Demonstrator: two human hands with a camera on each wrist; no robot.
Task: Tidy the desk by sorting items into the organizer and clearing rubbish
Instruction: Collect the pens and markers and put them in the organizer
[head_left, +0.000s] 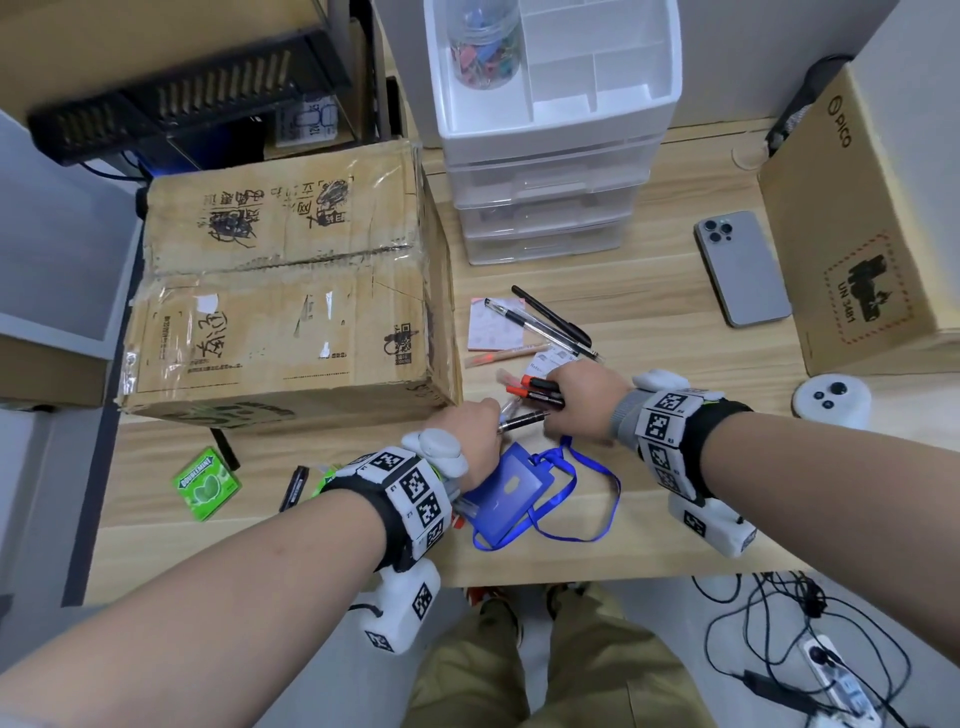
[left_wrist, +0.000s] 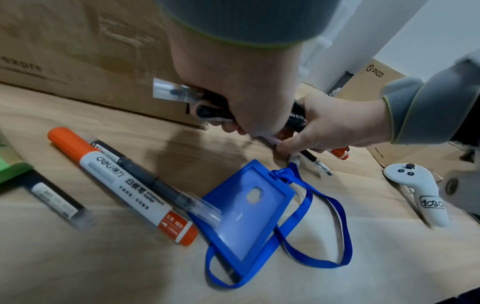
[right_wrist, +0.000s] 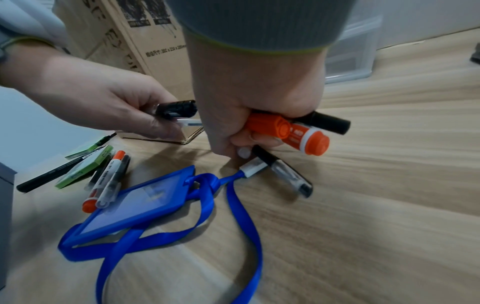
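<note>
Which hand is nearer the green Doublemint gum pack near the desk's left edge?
Left. The left hand, gripping pens, is just right of the green Doublemint gum pack; the right hand, gripping markers, lies farther right, beyond the left hand.

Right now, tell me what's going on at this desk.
A person is gathering pens. The right hand grips a bundle of markers, orange and black among them. The left hand holds a dark pen out toward that bundle. More pens lie loose on the desk, as do a blue badge holder and a green gum pack. The white organizer stands behind.
</note>
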